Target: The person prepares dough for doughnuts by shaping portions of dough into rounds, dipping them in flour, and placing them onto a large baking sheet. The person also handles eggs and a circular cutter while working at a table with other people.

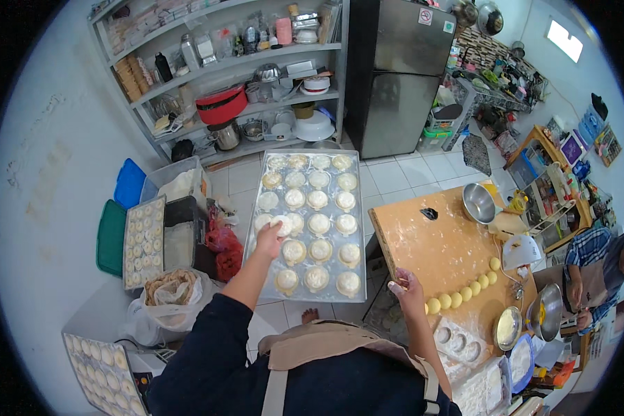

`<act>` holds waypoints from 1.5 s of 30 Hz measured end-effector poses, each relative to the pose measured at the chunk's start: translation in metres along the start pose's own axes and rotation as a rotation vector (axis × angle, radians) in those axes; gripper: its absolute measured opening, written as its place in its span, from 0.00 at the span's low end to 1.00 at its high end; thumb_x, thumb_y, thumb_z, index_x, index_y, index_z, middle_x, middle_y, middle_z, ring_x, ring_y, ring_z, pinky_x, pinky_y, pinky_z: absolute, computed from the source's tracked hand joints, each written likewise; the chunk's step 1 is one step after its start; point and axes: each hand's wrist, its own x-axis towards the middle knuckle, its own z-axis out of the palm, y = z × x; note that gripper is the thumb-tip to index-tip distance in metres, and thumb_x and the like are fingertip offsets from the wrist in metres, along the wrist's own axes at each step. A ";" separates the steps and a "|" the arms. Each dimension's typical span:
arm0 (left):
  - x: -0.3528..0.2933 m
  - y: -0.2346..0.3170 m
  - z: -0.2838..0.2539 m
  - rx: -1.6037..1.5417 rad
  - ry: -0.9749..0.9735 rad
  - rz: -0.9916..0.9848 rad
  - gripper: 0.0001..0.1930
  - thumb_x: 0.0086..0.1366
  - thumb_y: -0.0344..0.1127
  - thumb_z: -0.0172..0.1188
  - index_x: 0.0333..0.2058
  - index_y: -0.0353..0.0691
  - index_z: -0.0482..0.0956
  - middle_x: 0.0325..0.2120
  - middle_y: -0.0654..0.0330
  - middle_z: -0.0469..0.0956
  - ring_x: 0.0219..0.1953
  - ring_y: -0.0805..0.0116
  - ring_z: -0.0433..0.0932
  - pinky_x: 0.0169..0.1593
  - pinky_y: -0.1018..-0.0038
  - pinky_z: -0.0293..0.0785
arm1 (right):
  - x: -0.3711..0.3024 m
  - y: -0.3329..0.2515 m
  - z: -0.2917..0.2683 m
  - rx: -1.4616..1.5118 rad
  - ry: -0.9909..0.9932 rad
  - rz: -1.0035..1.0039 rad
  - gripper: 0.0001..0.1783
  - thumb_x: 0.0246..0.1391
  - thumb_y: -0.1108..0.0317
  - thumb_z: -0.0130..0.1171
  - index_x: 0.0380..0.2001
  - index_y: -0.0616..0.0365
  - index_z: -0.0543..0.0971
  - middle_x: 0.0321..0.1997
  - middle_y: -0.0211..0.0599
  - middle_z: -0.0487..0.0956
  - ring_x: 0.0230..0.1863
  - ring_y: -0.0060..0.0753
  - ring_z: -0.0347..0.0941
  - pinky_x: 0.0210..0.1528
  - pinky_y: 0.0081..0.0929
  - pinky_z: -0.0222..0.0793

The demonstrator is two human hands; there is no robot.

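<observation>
My left hand (269,241) is over the left part of a large metal baking tray (256,267), its fingers pinching a pale, floury dough round (282,225). Rows of similar dough rounds (319,224) cover the tray, some whiter with flour than others. My right hand (409,290) hovers by the near left edge of the wooden table (423,239). White flour coats its fingertips, which are apart with nothing between them. Closest to it on the table is a curved line of yellow dough balls (455,300).
A white mould with round hollows (457,343) and metal bowls (507,327) sit on the table. Boxes and another dough tray (144,243) stand left, with a third tray (104,371) nearer me. Shelves (222,69) and a fridge (405,90) are behind; another person (593,277) works at right.
</observation>
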 end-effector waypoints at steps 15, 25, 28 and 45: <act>0.177 0.066 -0.050 0.503 0.060 -0.160 0.17 0.60 0.26 0.59 0.48 0.32 0.70 0.42 0.54 0.76 0.43 0.60 0.78 0.45 0.66 0.77 | -0.023 0.015 0.011 0.079 0.290 0.327 0.25 0.51 0.76 0.58 0.54 0.61 0.69 0.45 0.34 0.72 0.40 0.24 0.69 0.40 0.19 0.66; 0.191 0.072 -0.051 0.601 -0.146 -0.261 0.16 0.61 0.29 0.59 0.47 0.33 0.71 0.41 0.56 0.77 0.41 0.63 0.79 0.43 0.67 0.78 | -0.008 -0.005 0.028 0.053 0.271 0.358 0.26 0.50 0.75 0.58 0.55 0.61 0.68 0.45 0.34 0.71 0.43 0.25 0.68 0.44 0.22 0.67; 0.194 0.074 -0.058 0.631 -0.140 -0.241 0.15 0.61 0.29 0.59 0.46 0.34 0.73 0.40 0.56 0.78 0.40 0.65 0.79 0.41 0.68 0.78 | -0.002 -0.010 0.032 0.055 0.248 0.355 0.27 0.49 0.76 0.57 0.55 0.61 0.68 0.46 0.35 0.71 0.44 0.25 0.68 0.45 0.22 0.67; 0.139 0.068 -0.046 2.121 -0.452 0.538 0.47 0.62 0.67 0.43 0.66 0.34 0.45 0.69 0.52 0.44 0.71 0.58 0.40 0.70 0.57 0.33 | -0.011 -0.016 0.038 0.049 0.268 0.369 0.24 0.48 0.79 0.57 0.52 0.60 0.70 0.45 0.33 0.71 0.46 0.25 0.68 0.48 0.20 0.65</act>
